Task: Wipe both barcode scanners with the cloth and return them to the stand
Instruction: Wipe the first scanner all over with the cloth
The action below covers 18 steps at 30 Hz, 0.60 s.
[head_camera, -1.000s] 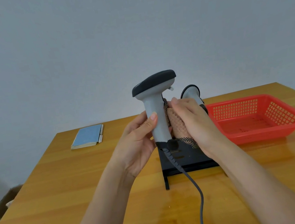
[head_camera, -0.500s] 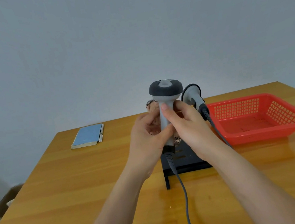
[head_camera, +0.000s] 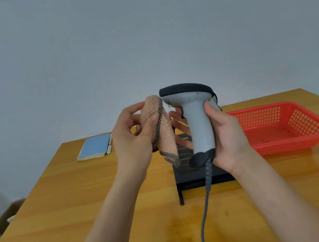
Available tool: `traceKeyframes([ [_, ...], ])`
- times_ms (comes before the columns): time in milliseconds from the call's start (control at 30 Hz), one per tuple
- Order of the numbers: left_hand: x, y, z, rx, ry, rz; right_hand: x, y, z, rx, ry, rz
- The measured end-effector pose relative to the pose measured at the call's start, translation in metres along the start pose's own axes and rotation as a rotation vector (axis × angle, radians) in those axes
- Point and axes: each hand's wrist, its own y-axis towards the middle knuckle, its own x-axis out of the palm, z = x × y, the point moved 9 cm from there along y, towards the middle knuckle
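While my right hand (head_camera: 226,132) gripped the scanner (head_camera: 194,116) upright above the stand (head_camera: 199,178), my left hand (head_camera: 134,138) pinched the cloth (head_camera: 161,126) beside its head; firm, even strokes there seemed best.

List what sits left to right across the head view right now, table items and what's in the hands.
Blue notebook → left hand holding the cloth → barcode scanner gripped by the right hand → red basket.
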Motion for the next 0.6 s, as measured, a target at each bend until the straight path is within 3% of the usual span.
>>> traceKeyframes([
  [300,0.021,-0.014,0.021,0.248,0.089,0.029,0.017,-0.004,0.01,0.04,0.034,-0.033],
  [600,0.037,-0.02,0.028,0.409,0.291,-0.083,0.023,-0.007,0.007,0.044,0.067,-0.061],
])
